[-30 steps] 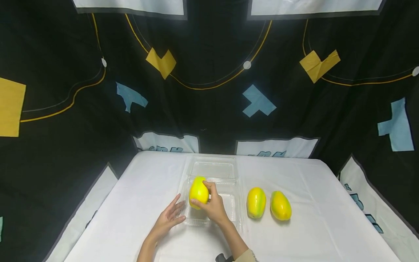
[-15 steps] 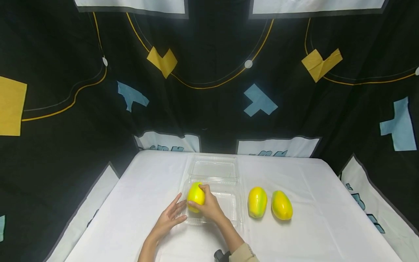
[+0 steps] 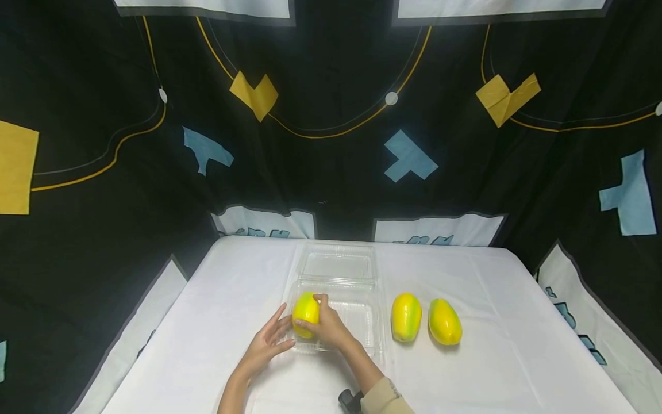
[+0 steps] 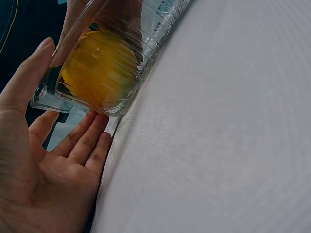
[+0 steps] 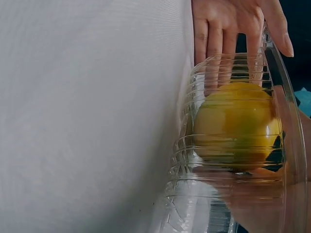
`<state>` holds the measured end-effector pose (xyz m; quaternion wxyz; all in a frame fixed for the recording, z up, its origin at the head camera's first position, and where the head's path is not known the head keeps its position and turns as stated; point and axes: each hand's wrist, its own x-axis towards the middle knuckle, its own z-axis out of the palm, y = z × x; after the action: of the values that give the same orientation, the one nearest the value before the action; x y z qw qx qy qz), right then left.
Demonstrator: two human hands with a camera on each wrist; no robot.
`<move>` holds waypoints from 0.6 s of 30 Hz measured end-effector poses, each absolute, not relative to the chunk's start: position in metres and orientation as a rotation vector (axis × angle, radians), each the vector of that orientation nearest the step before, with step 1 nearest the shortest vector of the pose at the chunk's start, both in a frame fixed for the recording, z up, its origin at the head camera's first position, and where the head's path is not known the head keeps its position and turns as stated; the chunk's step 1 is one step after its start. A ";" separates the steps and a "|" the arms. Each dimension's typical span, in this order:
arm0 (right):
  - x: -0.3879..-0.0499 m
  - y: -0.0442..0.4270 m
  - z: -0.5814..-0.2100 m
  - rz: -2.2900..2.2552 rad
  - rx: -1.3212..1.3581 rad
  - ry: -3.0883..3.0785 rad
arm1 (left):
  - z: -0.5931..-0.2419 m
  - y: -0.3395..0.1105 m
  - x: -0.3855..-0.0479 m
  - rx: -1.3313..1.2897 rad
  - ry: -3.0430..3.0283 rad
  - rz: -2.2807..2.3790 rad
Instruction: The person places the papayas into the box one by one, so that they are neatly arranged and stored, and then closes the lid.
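A yellow papaya [image 3: 306,314] with a greenish tint sits low in the left part of the clear plastic clamshell box [image 3: 357,346]. My right hand [image 3: 331,329] grips it between thumb and fingers from the right side. My left hand [image 3: 262,349] is spread at the box's left side, fingers extended; in the left wrist view the fingertips [image 4: 101,119] are at the box's end wall. Through the ribbed wall, the papaya [image 5: 238,124] shows in the right wrist view, with part of my right hand blurred behind the plastic.
The box's lid [image 3: 338,265] lies folded back, away from me. Two more yellow-green papayas stand right of the box, one nearer [image 3: 406,317] and one farther right [image 3: 445,322]. A white cloth [image 3: 491,368] covers the table; dark curtains [image 3: 320,172] hang behind it.
My right hand has lowered the papaya and shifted it slightly left and toward me within the box. The left hand has stayed nearly still beside the box.
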<state>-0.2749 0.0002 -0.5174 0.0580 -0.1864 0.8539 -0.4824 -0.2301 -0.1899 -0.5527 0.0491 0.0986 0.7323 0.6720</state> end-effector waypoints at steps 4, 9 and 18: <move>-0.276 -0.001 -0.518 -1.430 -0.568 2.606 | -0.551 -0.191 -0.230 0.324 2.236 2.043; -0.275 -0.002 -0.517 -1.432 -0.545 2.630 | -0.551 -0.191 -0.230 0.327 2.217 2.053; -0.274 -0.002 -0.518 -1.438 -0.537 2.630 | -0.553 -0.191 -0.230 0.338 2.182 2.073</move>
<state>-0.2743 -0.0019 -0.5176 0.0480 -0.1761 0.8627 -0.4716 -0.2302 -0.1914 -0.5528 0.0566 0.1113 0.7194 0.6833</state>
